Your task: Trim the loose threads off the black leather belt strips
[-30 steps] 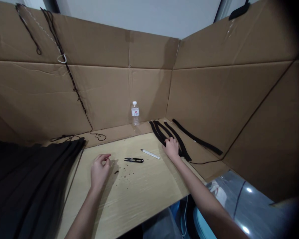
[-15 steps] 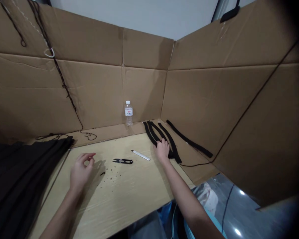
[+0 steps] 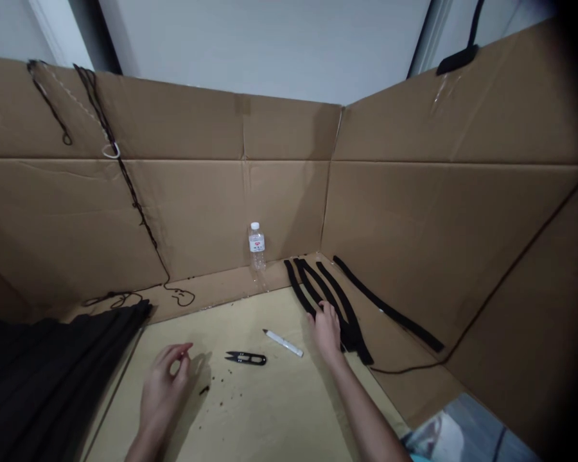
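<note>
My left hand (image 3: 166, 385) hovers over the left part of the table (image 3: 270, 410), thumb and index fingertips brought together in a pinch; anything between them is too small to tell. My right hand (image 3: 326, 333) rests on the black fabric strips (image 3: 349, 308) at the table's right side, its fingers bent over them. Whether it grips one is hidden. Between the hands lie black thread snips (image 3: 245, 358) and a white pen (image 3: 283, 343) with a dark tip. Small dark scraps (image 3: 205, 389) are scattered beside my left hand.
Dark pleated fabric (image 3: 52, 378) covers the left side. A clear bottle (image 3: 257, 247) stands by the rear cardboard wall (image 3: 197, 212). Dark cords (image 3: 135, 199) hang down that wall. Another black strip (image 3: 385, 305) lies along the right wall, near a long cord (image 3: 510, 269).
The view has tilted upward, so the table and objects appear lower. Both hands keep nearly the same poses, the right one still at the black strips.
</note>
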`<state>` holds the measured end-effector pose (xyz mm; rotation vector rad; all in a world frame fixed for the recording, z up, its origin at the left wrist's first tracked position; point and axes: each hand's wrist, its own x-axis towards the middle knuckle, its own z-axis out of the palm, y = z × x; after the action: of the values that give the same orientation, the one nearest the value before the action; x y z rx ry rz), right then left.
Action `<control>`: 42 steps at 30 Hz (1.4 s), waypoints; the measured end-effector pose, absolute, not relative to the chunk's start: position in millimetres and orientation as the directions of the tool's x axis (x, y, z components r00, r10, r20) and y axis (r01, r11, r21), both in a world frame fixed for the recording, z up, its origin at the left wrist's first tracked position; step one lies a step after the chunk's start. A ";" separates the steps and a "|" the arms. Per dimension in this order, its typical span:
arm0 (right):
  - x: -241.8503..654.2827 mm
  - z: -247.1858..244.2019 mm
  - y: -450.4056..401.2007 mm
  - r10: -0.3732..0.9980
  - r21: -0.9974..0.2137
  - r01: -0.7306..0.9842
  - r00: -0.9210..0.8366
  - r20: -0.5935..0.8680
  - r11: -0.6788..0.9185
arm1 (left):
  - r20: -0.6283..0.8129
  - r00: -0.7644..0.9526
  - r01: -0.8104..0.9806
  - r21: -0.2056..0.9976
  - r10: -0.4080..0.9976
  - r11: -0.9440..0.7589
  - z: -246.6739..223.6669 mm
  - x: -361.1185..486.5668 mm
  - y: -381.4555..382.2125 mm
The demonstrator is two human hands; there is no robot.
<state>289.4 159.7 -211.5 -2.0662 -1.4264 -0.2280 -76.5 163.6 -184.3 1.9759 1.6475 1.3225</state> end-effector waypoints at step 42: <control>143.4 -170.3 111.9 0.602 -0.140 0.787 -0.331 0.727 0.601 | 0.017 -0.259 -0.590 0.789 0.966 -0.172 -144.4 -64.9 141.4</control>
<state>143.4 111.9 -170.3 -1.0948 -2.0542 -0.3041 -64.9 141.4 -144.4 0.6491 0.8160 1.6968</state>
